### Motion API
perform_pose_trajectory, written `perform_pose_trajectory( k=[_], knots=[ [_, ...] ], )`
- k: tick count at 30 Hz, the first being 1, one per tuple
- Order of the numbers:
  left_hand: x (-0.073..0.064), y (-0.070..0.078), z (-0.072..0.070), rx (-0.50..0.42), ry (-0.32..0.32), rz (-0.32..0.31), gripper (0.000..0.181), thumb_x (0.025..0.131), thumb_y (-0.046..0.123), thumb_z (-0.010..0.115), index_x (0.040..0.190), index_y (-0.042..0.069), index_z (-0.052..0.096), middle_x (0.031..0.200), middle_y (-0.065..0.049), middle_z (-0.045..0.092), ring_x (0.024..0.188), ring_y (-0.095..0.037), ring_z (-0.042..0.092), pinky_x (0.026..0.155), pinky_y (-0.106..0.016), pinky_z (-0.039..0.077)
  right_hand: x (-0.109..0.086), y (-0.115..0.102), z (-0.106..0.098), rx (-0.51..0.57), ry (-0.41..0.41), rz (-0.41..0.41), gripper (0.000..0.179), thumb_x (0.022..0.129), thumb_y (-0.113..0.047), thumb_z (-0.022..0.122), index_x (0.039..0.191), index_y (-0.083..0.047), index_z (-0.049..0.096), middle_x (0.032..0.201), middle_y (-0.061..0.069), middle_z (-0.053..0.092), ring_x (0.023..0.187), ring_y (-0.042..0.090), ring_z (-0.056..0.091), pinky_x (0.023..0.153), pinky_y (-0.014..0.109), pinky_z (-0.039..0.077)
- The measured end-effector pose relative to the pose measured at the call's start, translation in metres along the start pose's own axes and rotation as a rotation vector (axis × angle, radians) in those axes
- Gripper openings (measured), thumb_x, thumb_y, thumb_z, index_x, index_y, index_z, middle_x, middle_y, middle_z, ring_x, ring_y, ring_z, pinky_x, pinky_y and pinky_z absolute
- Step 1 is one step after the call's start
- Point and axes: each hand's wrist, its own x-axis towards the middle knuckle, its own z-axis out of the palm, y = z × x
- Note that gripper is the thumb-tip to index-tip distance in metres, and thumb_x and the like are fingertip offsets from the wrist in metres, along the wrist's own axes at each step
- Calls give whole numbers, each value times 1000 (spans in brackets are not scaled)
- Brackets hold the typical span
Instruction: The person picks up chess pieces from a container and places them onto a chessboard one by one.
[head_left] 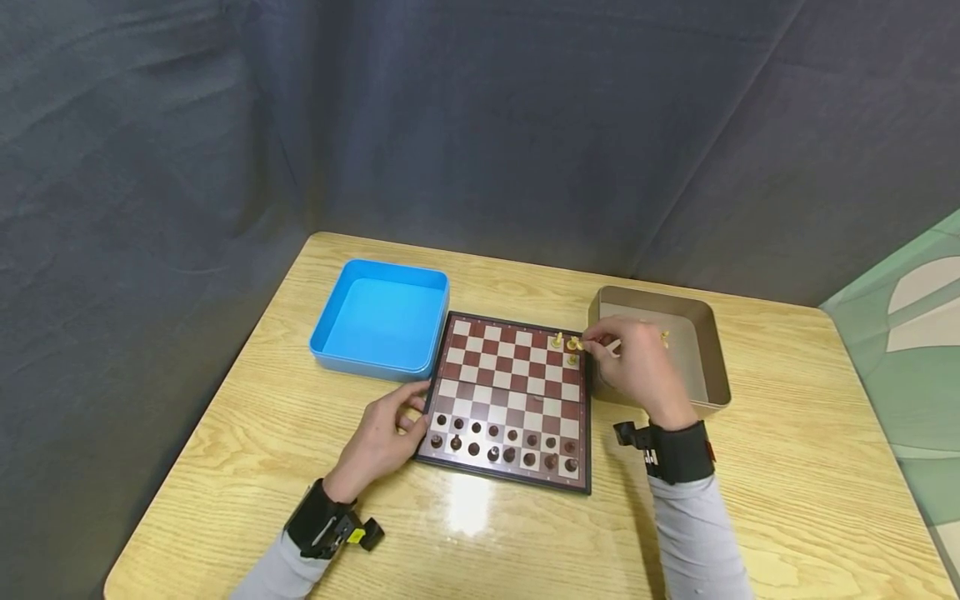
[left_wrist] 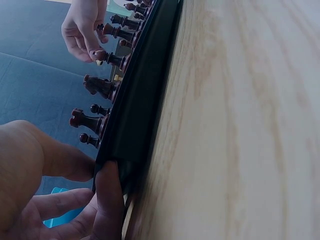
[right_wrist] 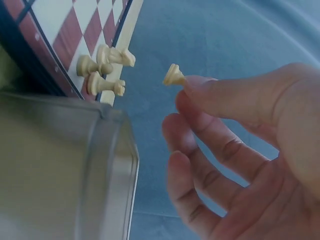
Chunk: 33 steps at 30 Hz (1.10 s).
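My right hand (head_left: 639, 360) pinches a small cream chess piece (right_wrist: 173, 76) between thumb and forefinger, base outward; its upper part is hidden by the fingertips. It is held above the far right corner of a red-and-white chessboard (head_left: 501, 367). At that corner stand a cream rook (right_wrist: 106, 86), a knight (right_wrist: 120, 56) and a pawn (right_wrist: 87, 66). Two rows of dark pieces (head_left: 492, 454) line the near side of the board. With thumb and fingers, my left hand (head_left: 381, 435) grips the board's left edge near its near corner, as the left wrist view shows.
Right of the board stands a grey-brown metal tin (head_left: 717, 367), with a cream piece (head_left: 664, 337) visible inside and the rest partly behind the right hand. A blue tray (head_left: 378, 367) sits at the back left. Dark cloth (head_left: 480, 142) hangs behind the wooden table (head_left: 795, 467).
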Motion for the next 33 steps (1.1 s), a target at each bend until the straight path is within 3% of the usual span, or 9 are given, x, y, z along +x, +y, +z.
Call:
perform_pose_trajectory(
  k=[9, 18, 27, 33],
  knots=[
    [1, 0, 0, -1, 0, 10, 56, 90, 5, 72, 144, 8, 60, 106, -3, 68, 74, -10, 64, 62, -26, 56, 2, -1, 9, 45, -44, -15, 9, 91, -2, 72, 98, 1, 78, 94, 12, 75, 77, 24, 68, 69, 44, 58],
    [0, 0, 0, 4, 1, 16, 56, 89, 6, 72, 144, 7, 60, 106, -2, 68, 74, -10, 64, 61, -26, 56, 1, -2, 19, 26, -57, -30, 8, 90, -2, 73, 95, -2, 79, 92, 10, 74, 67, 17, 58, 60, 36, 48],
    [0, 0, 0, 6, 1, 10, 56, 89, 6, 72, 144, 7, 60, 106, -2, 68, 74, -10, 64, 61, -26, 56, 1, -3, 26, 17, -96, 27, 10, 91, -4, 72, 98, -3, 79, 98, 12, 75, 75, 21, 64, 66, 38, 52],
    [0, 0, 0, 15, 6, 15, 55, 89, 6, 72, 143, 7, 61, 104, -1, 68, 73, -10, 63, 61, -26, 56, 1, -4, 29, -24, -71, -21, 10, 90, -5, 74, 98, -3, 80, 96, 10, 76, 73, 21, 66, 65, 39, 53]
  ],
)
